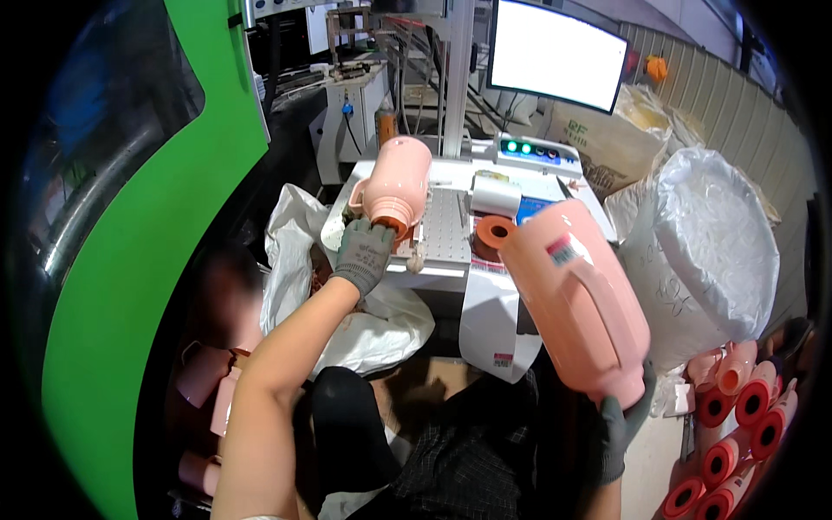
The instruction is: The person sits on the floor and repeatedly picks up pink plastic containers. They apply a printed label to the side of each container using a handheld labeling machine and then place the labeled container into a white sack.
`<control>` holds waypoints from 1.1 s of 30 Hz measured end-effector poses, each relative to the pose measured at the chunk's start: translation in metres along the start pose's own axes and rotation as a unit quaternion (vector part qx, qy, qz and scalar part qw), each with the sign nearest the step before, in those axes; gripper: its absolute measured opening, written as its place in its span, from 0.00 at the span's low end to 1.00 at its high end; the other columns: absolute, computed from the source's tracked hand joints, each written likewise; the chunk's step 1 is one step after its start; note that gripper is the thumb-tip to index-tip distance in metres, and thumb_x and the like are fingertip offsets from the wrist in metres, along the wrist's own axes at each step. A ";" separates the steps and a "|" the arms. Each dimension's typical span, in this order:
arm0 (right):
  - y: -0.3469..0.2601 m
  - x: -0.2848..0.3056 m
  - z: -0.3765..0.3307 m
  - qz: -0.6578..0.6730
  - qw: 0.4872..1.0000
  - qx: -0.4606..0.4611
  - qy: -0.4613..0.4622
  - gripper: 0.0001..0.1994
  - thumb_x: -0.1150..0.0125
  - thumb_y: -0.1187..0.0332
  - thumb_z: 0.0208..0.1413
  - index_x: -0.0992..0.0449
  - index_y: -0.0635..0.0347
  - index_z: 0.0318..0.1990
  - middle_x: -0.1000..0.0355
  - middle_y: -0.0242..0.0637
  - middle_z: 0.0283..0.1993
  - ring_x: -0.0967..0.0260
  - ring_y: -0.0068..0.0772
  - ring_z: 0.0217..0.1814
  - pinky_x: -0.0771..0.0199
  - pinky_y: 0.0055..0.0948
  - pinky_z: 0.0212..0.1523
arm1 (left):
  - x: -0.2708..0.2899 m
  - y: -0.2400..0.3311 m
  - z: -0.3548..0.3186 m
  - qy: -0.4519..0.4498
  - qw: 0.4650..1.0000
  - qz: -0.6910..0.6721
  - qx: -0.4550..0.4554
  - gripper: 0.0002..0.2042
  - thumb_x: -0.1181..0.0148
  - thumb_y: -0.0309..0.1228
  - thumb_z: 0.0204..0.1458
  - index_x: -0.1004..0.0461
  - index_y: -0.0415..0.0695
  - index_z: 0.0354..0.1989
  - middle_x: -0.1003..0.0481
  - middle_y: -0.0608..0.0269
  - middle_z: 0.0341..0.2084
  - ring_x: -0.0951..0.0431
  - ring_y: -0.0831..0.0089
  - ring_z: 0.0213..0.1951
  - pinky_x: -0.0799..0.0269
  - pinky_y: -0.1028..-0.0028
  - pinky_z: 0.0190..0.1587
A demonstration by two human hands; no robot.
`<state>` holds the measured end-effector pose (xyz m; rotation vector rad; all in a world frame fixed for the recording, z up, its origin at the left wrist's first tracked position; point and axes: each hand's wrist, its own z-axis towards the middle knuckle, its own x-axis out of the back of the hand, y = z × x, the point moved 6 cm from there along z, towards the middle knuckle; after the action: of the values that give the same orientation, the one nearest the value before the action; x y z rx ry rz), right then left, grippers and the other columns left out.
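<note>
My left hand [364, 253], in a grey work glove, is at the mouth of a pink plastic jug shell [400, 178]. That jug lies tilted over the white perforated plate [446, 227], its neck toward me and its handle on the left. My left fingers close on the rim of the neck, partly hidden. At the lower right, my gloved right hand [622, 438] grips a second pink jug [576, 303] by its neck. This jug is held neck down, with its handle facing me and a small printed sticker [562, 251] near its base.
An orange-brown roll [496, 230] sits beside the plate, and a white label strip [490, 321] hangs below it. A white sack [364, 325] stands left of my knees, a lined bag [711, 243] at right. Several pink jugs [752, 400] are stacked lower right. A green machine panel [113, 303] borders the left.
</note>
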<state>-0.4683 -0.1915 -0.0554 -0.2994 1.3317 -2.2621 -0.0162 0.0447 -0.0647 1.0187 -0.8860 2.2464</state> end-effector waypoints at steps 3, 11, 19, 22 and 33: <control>-0.016 -0.061 0.034 0.020 0.999 0.041 -0.022 0.46 0.20 0.67 0.49 0.42 0.72 0.73 0.37 0.47 0.73 0.38 0.40 0.73 0.38 0.42 0.73 | 0.039 0.022 -0.023 0.104 0.993 -0.049 -0.032 0.06 0.40 0.30 0.50 0.22 0.47 0.37 0.25 0.61 0.37 0.25 0.61 0.42 0.29 0.60 0.45; -0.011 -0.260 0.083 -0.236 0.913 0.289 -0.166 0.46 0.16 0.58 0.44 0.34 0.59 0.71 0.37 0.53 0.75 0.32 0.52 0.72 0.23 0.41 0.63 | 0.241 0.077 -0.197 0.133 0.899 -0.393 -0.142 0.07 0.29 0.36 0.47 0.17 0.55 0.36 0.24 0.72 0.35 0.25 0.74 0.32 0.31 0.69 0.32; 0.048 -0.433 0.074 -0.429 0.824 0.313 -0.200 0.45 0.22 0.47 0.44 0.35 0.44 0.71 0.45 0.49 0.78 0.19 0.50 0.44 0.17 0.44 0.37 | 0.195 0.068 -0.227 0.036 0.761 -0.647 0.017 0.15 0.19 0.33 0.44 0.22 0.48 0.34 0.25 0.54 0.51 0.26 0.56 0.56 0.28 0.60 0.53; 0.061 -0.455 0.069 -0.457 0.817 0.272 -0.225 0.46 0.23 0.47 0.44 0.36 0.47 0.72 0.44 0.49 0.78 0.19 0.50 0.47 0.17 0.44 0.39 | 0.177 0.071 -0.240 0.024 0.646 -0.762 0.020 0.19 0.17 0.34 0.42 0.23 0.47 0.37 0.26 0.52 0.54 0.27 0.53 0.57 0.30 0.57 0.58; 0.045 -0.403 0.018 -0.318 0.883 0.292 -0.182 0.38 0.36 0.52 0.57 0.39 0.57 0.73 0.39 0.56 0.71 0.29 0.54 0.56 0.29 0.54 0.55 | 0.186 0.093 -0.223 -0.164 0.665 -0.707 -0.175 0.45 0.30 0.48 0.50 0.44 0.38 0.72 0.34 0.46 0.66 0.30 0.48 0.65 0.36 0.55 0.68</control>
<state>-0.1033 -0.0149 -0.0620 -0.9928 0.3281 -2.8027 -0.2886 0.1811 -0.0621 1.2401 -0.3011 0.5430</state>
